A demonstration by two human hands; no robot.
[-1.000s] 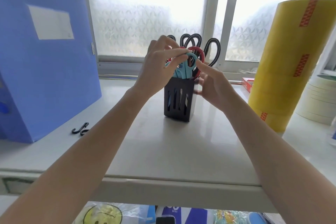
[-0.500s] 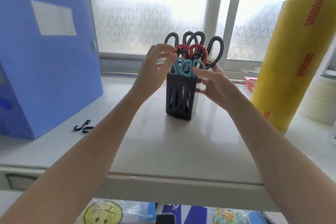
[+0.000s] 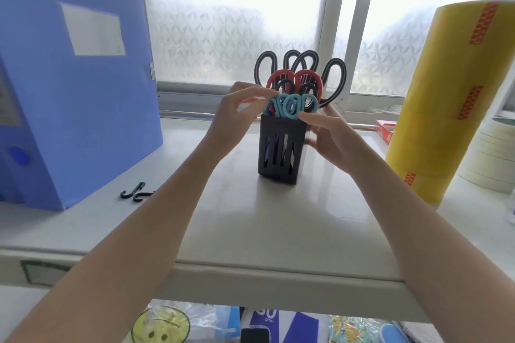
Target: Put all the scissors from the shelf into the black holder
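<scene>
A black slotted holder [image 3: 280, 147] stands upright mid-shelf. Inside it are several scissors: tall black-handled ones [image 3: 303, 60] at the back, a red-handled pair [image 3: 308, 76] in the middle, and teal-handled scissors [image 3: 292, 106] at the front, sunk to their handles. My left hand [image 3: 237, 120] pinches the left loop of the teal handles with thumb and forefinger. My right hand [image 3: 330, 136] wraps the holder's right side, its thumb resting against the teal handles. The blades are hidden inside the holder.
A large blue file box [image 3: 78, 97] stands at the left, with two black hooks [image 3: 135, 192] lying near it. A tall yellow roll [image 3: 457, 97] and stacked tape rolls [image 3: 493, 156] crowd the right. A red box [image 3: 384, 129] lies behind. The shelf's front edge [image 3: 278, 273] is near me.
The teal scissors have dropped lower into the holder. My left hand came down with them, and my right hand shifted slightly down along the holder's side.
</scene>
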